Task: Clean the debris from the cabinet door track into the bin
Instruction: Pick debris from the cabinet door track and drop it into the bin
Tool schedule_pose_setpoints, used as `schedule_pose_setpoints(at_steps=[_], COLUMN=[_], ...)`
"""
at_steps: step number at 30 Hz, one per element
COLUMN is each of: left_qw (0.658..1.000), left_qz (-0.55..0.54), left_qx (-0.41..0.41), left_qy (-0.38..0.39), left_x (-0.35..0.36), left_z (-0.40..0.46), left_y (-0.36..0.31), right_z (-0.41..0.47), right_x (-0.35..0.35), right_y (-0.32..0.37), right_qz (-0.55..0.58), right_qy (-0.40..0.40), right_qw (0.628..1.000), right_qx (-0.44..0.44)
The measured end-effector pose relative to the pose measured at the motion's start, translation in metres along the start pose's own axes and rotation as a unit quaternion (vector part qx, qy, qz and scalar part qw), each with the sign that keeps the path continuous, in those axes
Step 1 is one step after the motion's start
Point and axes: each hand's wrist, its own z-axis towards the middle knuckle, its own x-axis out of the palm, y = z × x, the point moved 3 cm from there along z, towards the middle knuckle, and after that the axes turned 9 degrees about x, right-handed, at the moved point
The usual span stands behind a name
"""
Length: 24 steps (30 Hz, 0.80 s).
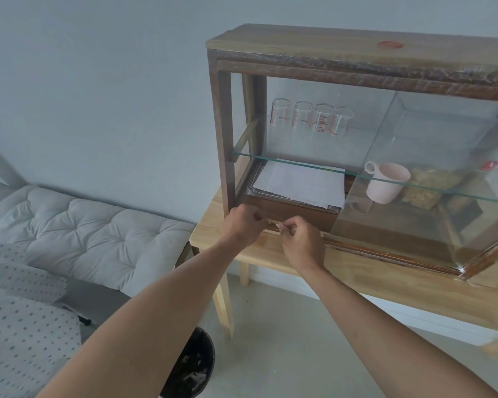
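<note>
A wooden cabinet [224, 133] with glass sliding doors stands on a pale wooden table [357, 268]. Its door track [385, 255] runs along the bottom front edge. Both hands are at the left end of the track. My left hand [242, 225] is closed, fingers pinched at the track. My right hand [301, 242] pinches a small pale bit of debris [278, 224] just above the track. A black bin [194, 366] with pale scraps inside stands on the floor below, partly hidden by my left forearm.
Inside the cabinet are several glasses [311, 117] on a glass shelf, sheets of paper [299, 182], a pink mug [385, 185] and packets. The glass door [429, 173] is slid to the right. A quilted grey bench [78, 225] stands to the left.
</note>
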Motion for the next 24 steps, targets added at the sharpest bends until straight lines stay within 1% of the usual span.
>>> schedule_pose_setpoints(at_steps=[6,9,12,18,24], left_qw=[0.997,0.994,0.996,0.996,0.994], left_qz=[0.006,0.019,0.013,0.021,0.004], left_qx=[0.069,0.081,0.058,0.004,-0.075], left_qy=[-0.045,-0.066,-0.067,-0.085,-0.084], left_x=[-0.019,-0.034,-0.049,-0.076,-0.086], left_z=[-0.036,-0.057,-0.078,-0.122,-0.176], left_y=[0.021,0.04,0.067,0.126,0.195], right_z=[-0.023,-0.041,-0.06,-0.09,-0.121], right_x=[0.014,0.026,0.039,0.078,0.145], right_y=[0.003,0.01,0.02,0.041,0.043], right_qz=[0.031,0.048,0.06,0.06,0.034], right_qy=[0.018,0.033,0.049,0.115,0.185], right_qw=[0.999,0.997,0.993,0.985,0.977], right_qx=[-0.03,-0.056,-0.084,-0.114,-0.103])
